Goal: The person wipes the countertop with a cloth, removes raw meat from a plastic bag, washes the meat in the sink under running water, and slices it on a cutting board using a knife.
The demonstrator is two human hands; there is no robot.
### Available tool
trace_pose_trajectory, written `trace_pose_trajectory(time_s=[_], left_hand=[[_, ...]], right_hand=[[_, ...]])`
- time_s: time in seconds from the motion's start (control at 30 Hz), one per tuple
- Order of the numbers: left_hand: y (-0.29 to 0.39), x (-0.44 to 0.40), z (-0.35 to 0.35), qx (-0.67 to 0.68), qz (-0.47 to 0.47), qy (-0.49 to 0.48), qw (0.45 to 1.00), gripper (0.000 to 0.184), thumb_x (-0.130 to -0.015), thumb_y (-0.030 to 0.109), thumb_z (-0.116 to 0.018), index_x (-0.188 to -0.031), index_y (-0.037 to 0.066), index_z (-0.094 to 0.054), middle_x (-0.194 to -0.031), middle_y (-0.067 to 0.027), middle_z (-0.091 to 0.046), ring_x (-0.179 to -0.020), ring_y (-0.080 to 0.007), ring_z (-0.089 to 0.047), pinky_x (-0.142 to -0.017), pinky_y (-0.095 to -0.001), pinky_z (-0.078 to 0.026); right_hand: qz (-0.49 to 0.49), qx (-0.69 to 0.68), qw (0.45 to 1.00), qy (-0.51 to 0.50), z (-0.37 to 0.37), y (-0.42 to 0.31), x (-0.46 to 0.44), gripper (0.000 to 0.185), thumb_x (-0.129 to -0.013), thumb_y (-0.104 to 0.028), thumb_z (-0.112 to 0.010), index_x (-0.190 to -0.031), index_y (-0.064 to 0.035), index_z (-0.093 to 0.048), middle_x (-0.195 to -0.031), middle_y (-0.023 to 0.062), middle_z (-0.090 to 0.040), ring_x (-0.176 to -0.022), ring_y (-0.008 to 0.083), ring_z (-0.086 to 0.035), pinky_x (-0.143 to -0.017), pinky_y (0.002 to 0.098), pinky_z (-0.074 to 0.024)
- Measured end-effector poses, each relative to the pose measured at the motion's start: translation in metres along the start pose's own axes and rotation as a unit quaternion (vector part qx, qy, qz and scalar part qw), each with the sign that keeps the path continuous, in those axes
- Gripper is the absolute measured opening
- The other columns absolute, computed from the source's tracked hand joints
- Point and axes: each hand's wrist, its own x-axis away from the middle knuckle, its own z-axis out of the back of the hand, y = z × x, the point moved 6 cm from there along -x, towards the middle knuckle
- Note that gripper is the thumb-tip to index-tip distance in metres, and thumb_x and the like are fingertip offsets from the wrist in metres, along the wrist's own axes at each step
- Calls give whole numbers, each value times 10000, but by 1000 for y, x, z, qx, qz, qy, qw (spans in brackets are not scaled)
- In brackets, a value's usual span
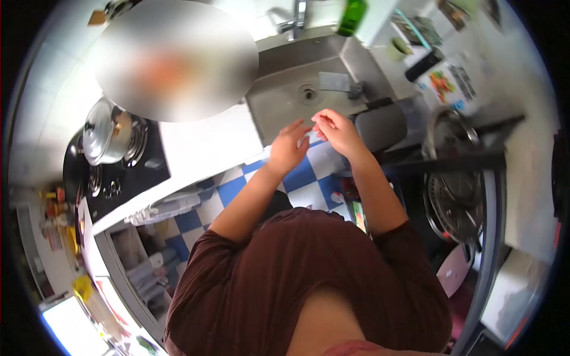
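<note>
Just in front of the steel sink (pixel 276 113), my left hand (pixel 289 147) has its fingers spread and holds nothing. My right hand (pixel 337 132) is beside it, at the sink's front edge, with its fingers curled together; whatever they may hold is too small to make out. The two hands are close but apart. A flat, light grey piece (pixel 334 81) lies in the sink beside the drain (pixel 307 92). A dark grey rounded item (pixel 383 127) is right of my right hand.
A silver lidded pot (pixel 107 133) stands on the black stove (pixel 139 181) at the left. Above the sink are a faucet (pixel 293 24) and a green bottle (pixel 352 16). Metal racks with pans (pixel 454 196) stand at the right. A blurred oval hides the upper-left counter.
</note>
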Motion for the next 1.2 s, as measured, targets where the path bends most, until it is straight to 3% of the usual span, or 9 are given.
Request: trace_pose_trajectory(time_s=[0.3, 0.5, 0.63, 0.7, 0.83, 0.9, 1.03, 1.1, 1.2], left_hand=[[-183, -28, 142, 42, 232, 204, 950, 307, -897, 48, -493, -1182, 41, -608, -1172, -178, -613, -1082, -275, -601, -902, -356, -481], [-275, -61, 163, 53, 240, 266, 932, 424, -866, 48, -491, -1288, 8, -507, -1157, -195, -608, -1080, -316, -588, -950, -379, -454], [-271, -67, 148, -139, 228, 118, 956, 661, -805, 199, -659, -1395, 69, -390, -1238, -162, -542, -1150, -343, -496, -1005, -446, -389], [-271, -64, 144, -206, 196, 104, 953, 715, -782, 237, -692, -1408, 96, -377, -1246, -149, -527, -1157, -362, -472, -1011, -462, -376], [-274, -64, 146, -264, 170, 96, 945, 511, -752, 174, -693, -1242, 123, -557, -1077, -116, -589, -1050, -333, -524, -930, -433, -427], [-296, -62, 155, -234, 200, 86, 948, 400, -739, 148, -684, -1134, 156, -625, -985, -101, -610, -973, -322, -545, -856, -437, -460], [-255, -19, 257, -242, 145, 335, 899, 352, -696, 77, -685, -1047, 98, -675, -995, -145, -599, -912, -322, -555, -817, -444, -450], [-261, -3, 282, -325, 253, 276, 868, 411, -799, 260, -653, -1185, 119, -635, -1350, -229, -436, -1237, -371, -423, -1021, -495, -354], [-340, 1, 256, -321, 349, 105, 874, 626, -872, 471, -553, -1424, 208, -418, -1519, -207, -255, -1421, -349, -200, -1148, -485, -147]], right_hand=[[-98, -213, 960, -151, -181, 44, -188, 343, -970, -371, -507, -1173, -108, -592, -1050, 37, -657, -963, 141, -618, -826, 319, -481], [-206, -509, 826, -125, -256, 86, -283, 345, -982, -326, -484, -1201, -66, -546, -1151, 100, -620, -1054, 225, -601, -883, 386, -501], [-259, -343, 898, -92, -255, 105, -294, 244, -974, -213, -481, -1160, -68, -542, -1076, 118, -637, -976, 276, -635, -799, 409, -544], [-90, -71, 993, -24, -240, 103, -301, 218, -942, -206, -517, -1088, -61, -590, -1016, 126, -653, -952, 264, -640, -790, 392, -532], [104, 284, 953, 5, -242, 66, -281, 191, -889, -181, -563, -996, -47, -647, -927, 148, -664, -889, 260, -647, -769, 366, -508], [35, 161, 985, -50, -249, 61, -279, 224, -927, -185, -543, -1087, -60, -639, -936, 99, -670, -842, 190, -632, -760, 316, -498], [-14, -15, 993, -119, -261, 55, -284, 238, -974, -200, -511, -1131, -54, -616, -980, 20, -653, -858, 97, -592, -763, 251, -472], [-20, -18, 989, -149, -265, 59, -286, 218, -985, -187, -508, -1141, -71, -607, -1015, -14, -633, -896, 89, -590, -745, 233, -456], [16, 90, 989, -116, -265, 61, -296, 216, -955, -179, -538, -1117, -58, -613, -1026, 49, -633, -884, 121, -605, -777, 255, -469]])
